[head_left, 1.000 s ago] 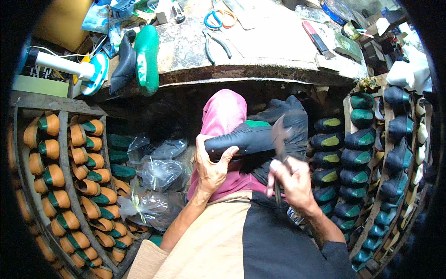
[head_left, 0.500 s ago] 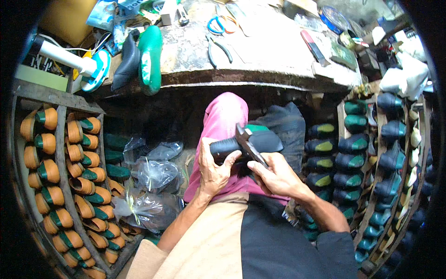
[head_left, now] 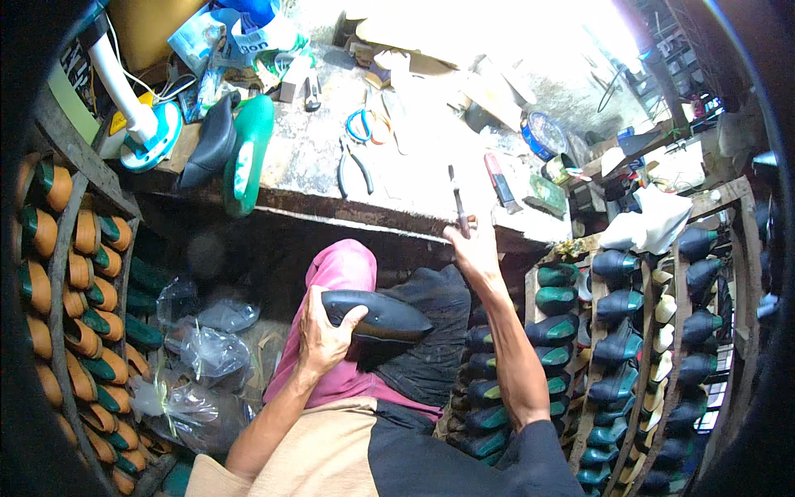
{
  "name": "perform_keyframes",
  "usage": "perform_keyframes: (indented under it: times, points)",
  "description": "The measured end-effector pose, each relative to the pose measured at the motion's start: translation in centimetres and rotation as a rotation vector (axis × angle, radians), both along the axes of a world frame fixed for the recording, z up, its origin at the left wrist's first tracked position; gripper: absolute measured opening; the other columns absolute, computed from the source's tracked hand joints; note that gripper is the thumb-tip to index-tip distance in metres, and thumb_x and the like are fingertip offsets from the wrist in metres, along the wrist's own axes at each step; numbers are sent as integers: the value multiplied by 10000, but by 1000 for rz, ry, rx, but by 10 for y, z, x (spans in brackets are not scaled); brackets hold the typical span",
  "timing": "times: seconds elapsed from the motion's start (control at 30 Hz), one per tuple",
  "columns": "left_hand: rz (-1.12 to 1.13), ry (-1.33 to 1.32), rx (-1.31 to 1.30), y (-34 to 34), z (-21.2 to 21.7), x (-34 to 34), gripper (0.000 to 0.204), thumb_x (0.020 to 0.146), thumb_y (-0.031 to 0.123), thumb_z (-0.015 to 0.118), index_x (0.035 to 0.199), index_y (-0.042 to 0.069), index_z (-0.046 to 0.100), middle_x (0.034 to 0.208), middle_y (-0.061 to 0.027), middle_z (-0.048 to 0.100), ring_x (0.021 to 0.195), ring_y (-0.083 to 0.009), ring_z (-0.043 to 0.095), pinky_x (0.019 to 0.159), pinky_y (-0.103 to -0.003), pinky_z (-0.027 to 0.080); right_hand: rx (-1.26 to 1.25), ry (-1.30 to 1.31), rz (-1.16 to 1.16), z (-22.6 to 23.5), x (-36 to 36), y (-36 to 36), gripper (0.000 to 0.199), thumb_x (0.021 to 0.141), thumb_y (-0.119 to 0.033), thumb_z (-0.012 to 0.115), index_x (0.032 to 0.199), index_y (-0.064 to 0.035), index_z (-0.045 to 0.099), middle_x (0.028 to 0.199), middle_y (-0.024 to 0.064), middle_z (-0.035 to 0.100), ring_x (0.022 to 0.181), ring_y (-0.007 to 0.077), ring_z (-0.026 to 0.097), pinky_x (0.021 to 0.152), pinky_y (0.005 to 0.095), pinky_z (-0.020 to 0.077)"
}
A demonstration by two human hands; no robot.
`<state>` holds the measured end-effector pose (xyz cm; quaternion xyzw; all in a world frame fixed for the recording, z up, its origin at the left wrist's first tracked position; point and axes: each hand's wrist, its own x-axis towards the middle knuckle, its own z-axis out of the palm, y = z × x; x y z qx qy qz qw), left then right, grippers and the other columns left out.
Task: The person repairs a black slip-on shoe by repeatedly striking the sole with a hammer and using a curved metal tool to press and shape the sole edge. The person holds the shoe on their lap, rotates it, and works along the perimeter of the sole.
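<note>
My left hand (head_left: 325,333) is closed around one end of a black shoe (head_left: 385,316) lying sideways over my lap, its thumb pressed on the near side. Over the front edge of the workbench, my right hand (head_left: 474,250) grips a hammer (head_left: 460,207) by its handle. The hammer's narrow end points away from me, and its head is seen nearly edge-on. Pliers (head_left: 355,168) with dark handles lie on the bench to the left of it. To its right is a red-handled tool with a dark blade (head_left: 499,182).
A green shoe form (head_left: 251,153) and a black shoe (head_left: 210,142) rest at the bench's (head_left: 315,137) left edge, beside a white lamp (head_left: 124,87). Scissors (head_left: 364,126) lie farther back. Racks of tan shoes (head_left: 83,311) and dark shoes (head_left: 617,306) flank me; plastic bags (head_left: 211,352) sit low left.
My right hand has carried the hammer away from the shoe, forward to the bench edge. The shoe stays in my left hand, lower on my lap. The view has swung up and to the right.
</note>
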<state>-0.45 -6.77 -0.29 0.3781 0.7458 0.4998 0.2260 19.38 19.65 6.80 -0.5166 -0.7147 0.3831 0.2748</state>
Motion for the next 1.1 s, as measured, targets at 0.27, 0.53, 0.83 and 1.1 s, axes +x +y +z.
perform_keyframes:
  times: [0.27,0.53,0.83,1.1]
  points:
    - [1,-76,-5,1,0,-8,618,905,402,951,1178,17,552,1041,-228,650,979,-444,674,888,-535,531,141,-249,-98,-48,-39,114,247,966,-274,800,1095,-65,829,681,47,685,634,161,642,631,401,514]
    - [2,-107,-9,5,2,-8,634,917,394,939,1237,11,548,1058,-251,661,1003,-468,675,901,-549,528,513,-468,128,-57,-88,121,209,918,-205,781,1052,-53,728,879,222,763,840,469,761,756,562,581]
    - [1,-87,-38,3,-3,-10,643,946,412,920,1258,6,530,1083,-243,653,1025,-451,678,918,-536,539,206,-187,216,-23,-92,-16,337,1086,-337,730,971,-19,729,716,60,629,656,91,585,572,336,446]
    - [-115,-165,-57,4,-2,-11,636,933,275,924,1324,-7,509,1188,-293,660,1140,-511,679,980,-562,544,-463,328,143,-28,-61,-155,92,1067,-104,790,1090,-21,758,819,-24,701,642,20,545,563,212,403]
